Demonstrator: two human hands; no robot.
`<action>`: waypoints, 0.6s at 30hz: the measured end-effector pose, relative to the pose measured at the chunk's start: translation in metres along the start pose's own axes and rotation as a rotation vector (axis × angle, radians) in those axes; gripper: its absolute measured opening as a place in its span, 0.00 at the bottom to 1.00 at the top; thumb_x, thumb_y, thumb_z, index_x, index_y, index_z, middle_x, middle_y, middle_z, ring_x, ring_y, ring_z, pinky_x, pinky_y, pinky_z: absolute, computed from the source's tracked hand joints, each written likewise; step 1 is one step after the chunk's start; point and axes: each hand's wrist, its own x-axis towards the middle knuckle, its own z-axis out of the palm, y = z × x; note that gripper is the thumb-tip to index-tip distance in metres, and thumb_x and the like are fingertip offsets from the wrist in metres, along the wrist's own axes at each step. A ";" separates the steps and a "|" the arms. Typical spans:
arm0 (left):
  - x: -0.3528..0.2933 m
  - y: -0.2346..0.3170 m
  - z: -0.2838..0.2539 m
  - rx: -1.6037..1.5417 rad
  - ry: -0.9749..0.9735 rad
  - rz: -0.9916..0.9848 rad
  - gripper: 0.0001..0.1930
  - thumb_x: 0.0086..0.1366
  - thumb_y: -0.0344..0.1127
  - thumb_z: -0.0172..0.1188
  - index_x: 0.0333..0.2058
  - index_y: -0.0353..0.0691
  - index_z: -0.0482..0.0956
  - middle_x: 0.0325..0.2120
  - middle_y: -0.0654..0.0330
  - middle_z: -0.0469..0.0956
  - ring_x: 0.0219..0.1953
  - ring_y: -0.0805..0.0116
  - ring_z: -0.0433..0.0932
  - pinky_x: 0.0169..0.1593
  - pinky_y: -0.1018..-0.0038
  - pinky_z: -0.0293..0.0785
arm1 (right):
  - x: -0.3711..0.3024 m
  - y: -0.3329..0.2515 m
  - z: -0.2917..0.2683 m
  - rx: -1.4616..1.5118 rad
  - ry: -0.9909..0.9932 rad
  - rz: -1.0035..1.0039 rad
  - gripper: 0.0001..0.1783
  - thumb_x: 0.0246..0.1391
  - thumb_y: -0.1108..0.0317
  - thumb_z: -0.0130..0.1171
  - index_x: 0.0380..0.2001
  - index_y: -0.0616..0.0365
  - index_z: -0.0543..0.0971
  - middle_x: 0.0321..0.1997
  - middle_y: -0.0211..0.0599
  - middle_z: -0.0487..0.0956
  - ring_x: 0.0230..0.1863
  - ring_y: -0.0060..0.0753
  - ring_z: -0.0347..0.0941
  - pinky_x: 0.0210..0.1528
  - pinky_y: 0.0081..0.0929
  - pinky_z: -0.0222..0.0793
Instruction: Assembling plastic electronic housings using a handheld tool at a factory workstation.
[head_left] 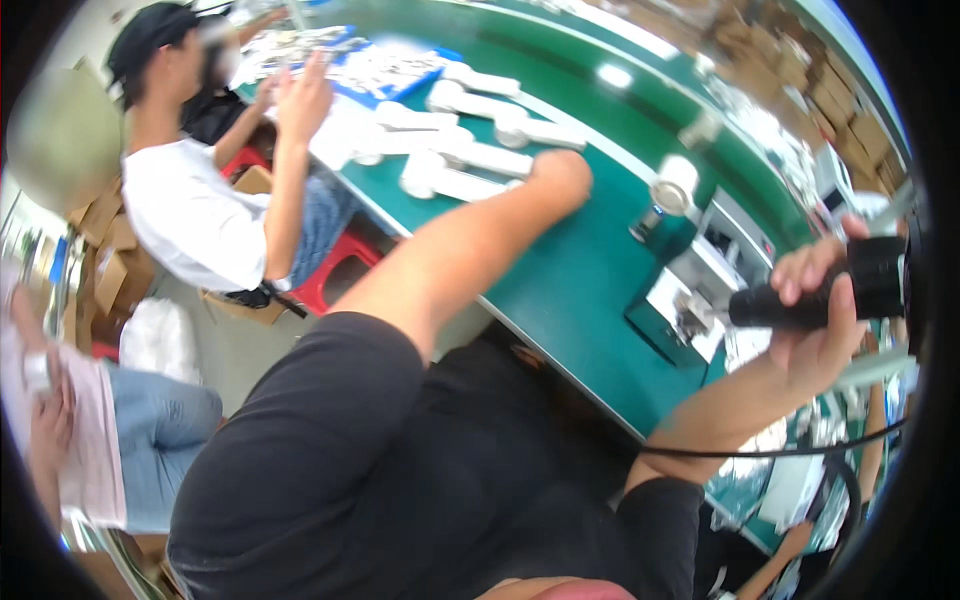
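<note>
Head cam, tilted down, close-up.

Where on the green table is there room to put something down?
The green table is bare between the left hand, the small metal can and the near table edge. It is crowded beyond the left hand, where the white handheld devices lie, and around the right hand holding a black tool.
</note>
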 end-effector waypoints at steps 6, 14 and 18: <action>-0.013 0.049 -0.053 -0.247 0.401 0.052 0.18 0.61 0.46 0.51 0.35 0.36 0.78 0.32 0.52 0.78 0.39 0.56 0.77 0.39 0.63 0.74 | -0.009 -0.014 -0.014 -0.037 0.145 0.002 0.33 0.48 0.63 0.57 0.53 0.73 0.59 0.24 0.39 0.69 0.21 0.30 0.69 0.27 0.27 0.70; 0.046 0.039 -0.080 -1.082 0.570 0.146 0.12 0.57 0.36 0.55 0.38 0.35 0.74 0.27 0.59 0.77 0.28 0.72 0.74 0.32 0.75 0.70 | -0.033 -0.009 -0.034 -0.351 0.167 0.198 0.49 0.40 0.62 0.65 0.59 0.73 0.50 0.39 0.51 0.74 0.39 0.38 0.75 0.45 0.29 0.71; 0.152 0.047 -0.060 -0.681 0.277 0.156 0.17 0.55 0.43 0.56 0.38 0.35 0.76 0.33 0.51 0.78 0.36 0.58 0.76 0.41 0.67 0.71 | -0.066 0.008 -0.033 -0.372 0.366 0.413 0.42 0.40 0.74 0.63 0.58 0.68 0.55 0.47 0.47 0.73 0.49 0.39 0.71 0.54 0.33 0.63</action>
